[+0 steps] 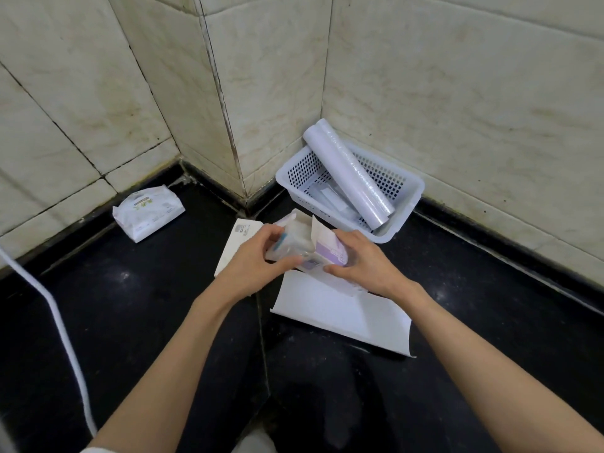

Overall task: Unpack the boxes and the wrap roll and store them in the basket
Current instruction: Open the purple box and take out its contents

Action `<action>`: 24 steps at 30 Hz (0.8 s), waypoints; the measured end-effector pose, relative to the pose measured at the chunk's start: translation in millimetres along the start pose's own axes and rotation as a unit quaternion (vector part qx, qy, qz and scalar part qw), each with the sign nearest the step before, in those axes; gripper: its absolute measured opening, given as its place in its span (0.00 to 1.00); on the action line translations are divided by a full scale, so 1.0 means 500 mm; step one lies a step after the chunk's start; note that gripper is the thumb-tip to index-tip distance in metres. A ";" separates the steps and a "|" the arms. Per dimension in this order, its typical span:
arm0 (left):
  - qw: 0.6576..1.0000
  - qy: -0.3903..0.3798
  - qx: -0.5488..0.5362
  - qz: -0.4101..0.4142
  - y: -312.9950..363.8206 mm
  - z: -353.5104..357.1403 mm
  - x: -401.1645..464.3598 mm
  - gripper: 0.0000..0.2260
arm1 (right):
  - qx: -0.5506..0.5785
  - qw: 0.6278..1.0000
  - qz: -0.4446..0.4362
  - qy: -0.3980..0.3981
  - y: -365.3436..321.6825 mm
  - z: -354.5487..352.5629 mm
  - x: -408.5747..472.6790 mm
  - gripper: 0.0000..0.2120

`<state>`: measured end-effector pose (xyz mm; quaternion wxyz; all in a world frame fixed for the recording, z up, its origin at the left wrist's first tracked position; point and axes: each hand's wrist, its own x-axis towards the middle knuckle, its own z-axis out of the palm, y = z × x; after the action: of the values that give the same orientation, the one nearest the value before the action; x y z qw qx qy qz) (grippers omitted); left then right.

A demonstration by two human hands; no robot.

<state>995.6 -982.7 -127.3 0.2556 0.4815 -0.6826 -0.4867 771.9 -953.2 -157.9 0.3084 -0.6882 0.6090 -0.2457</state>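
Observation:
A small purple-and-white carton with its top flaps open is held over the black counter. My right hand grips its right side. My left hand grips a clear plastic pack that sticks halfway out of the carton's open end. Behind them stands a white perforated basket in the wall corner. The wrap roll leans in it, its upper end above the rim. Flat clear packets lie on the basket's floor.
A flattened white carton lies under my hands, and another flat white box lies to the left. A white soft pack rests by the left wall. A white cord runs down the left edge.

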 end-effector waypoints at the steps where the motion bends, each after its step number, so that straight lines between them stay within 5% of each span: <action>1: 1.000 -0.004 0.030 0.004 0.003 0.007 0.001 0.17 | -0.001 1.000 -0.001 0.002 -0.001 -0.004 -0.003 0.27; 6: 0.992 0.082 0.087 0.048 0.008 0.007 0.007 0.06 | -0.017 0.999 0.028 -0.037 0.006 -0.013 -0.023 0.25; 9: 0.992 0.121 0.026 0.027 -0.006 -0.007 0.005 0.07 | -0.079 0.992 0.093 -0.045 0.031 -0.007 -0.035 0.23; 14: 0.971 0.215 -0.097 -0.050 -0.044 -0.014 0.003 0.08 | -0.187 0.959 0.196 -0.086 0.078 0.013 -0.058 0.33; 18: 0.951 0.218 -0.187 -0.112 -0.058 -0.013 0.013 0.10 | -0.136 0.959 0.210 -0.134 0.086 0.020 -0.059 0.36; 20: 0.953 0.202 -0.195 -0.114 -0.055 -0.013 0.024 0.10 | -0.104 0.975 0.183 -0.065 0.076 0.009 -0.051 0.28; 22: 0.961 0.170 -0.188 -0.110 -0.047 -0.016 0.039 0.08 | -0.057 0.986 0.127 0.094 0.051 -0.017 -0.037 0.15; 24: 0.971 0.123 -0.175 -0.106 -0.034 -0.015 0.058 0.08 | -0.014 0.982 0.063 0.177 0.021 -0.050 -0.013 0.14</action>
<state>997.0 -1013.4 -143.1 0.3647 0.5547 -0.4954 -0.5602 745.9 -950.6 -148.0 0.2010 -0.5984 0.6993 -0.3355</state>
